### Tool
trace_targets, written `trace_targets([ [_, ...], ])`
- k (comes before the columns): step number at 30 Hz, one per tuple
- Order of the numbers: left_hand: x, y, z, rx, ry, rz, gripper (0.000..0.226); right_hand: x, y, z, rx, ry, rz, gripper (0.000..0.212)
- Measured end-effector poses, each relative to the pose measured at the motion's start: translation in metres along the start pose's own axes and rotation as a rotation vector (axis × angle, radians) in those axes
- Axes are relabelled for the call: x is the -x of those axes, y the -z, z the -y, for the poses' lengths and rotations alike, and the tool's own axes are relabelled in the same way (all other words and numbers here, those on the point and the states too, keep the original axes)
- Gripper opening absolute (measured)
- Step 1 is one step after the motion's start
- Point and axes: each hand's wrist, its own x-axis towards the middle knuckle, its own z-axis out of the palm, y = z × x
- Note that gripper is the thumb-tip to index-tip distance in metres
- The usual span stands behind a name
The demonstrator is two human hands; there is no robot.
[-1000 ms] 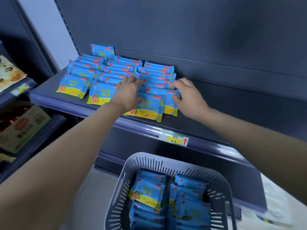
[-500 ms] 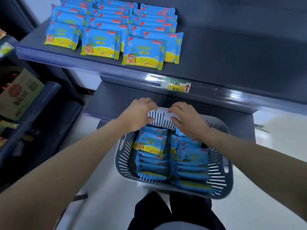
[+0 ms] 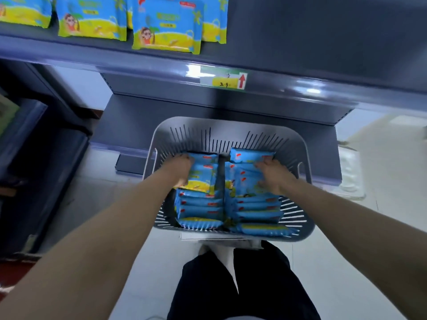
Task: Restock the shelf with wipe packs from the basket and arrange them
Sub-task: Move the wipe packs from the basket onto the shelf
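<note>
Shelved packs [image 3: 166,26] lined the shelf [image 3: 300,49], upper left. Basket [image 3: 231,128], centre frame, held two stacks of spare packs [image 3: 198,204]. Left hand [image 3: 182,167] and right hand [image 3: 275,175], apart, each gripped spare packs. Judged partway done.

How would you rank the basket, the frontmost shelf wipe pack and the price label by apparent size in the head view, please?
Basket, largest, also nearest the camera.
Frontmost shelf wipe pack, clearly smaller.
Price label, smallest.
</note>
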Motion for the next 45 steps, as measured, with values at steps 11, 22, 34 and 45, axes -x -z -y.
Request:
trace_targets([
  [11, 0.0, -0.011, -0.008, 0.027, 0.056, -0.089, 0.068, 0.002, -0.009, -0.002, 0.168, -0.072, 0.086, 0.036],
  [22, 0.057, 0.099, -0.011, 0.276, -0.078, -0.199, 0.046, 0.046, 0.15, 0.016, 0.07, 0.122, -0.155, 0.027],
  [34, 0.092, 0.259, -0.018, 0.476, -0.165, -0.601, 0.025, 0.033, 0.366, -0.021, -0.264, 0.167, -0.507, 0.026],
  [45, 0.009, 0.342, -0.035, 0.56, -0.167, -0.546, 0.03, -0.113, 0.409, -0.055, -0.336, 0.156, -0.538, 0.033],
])
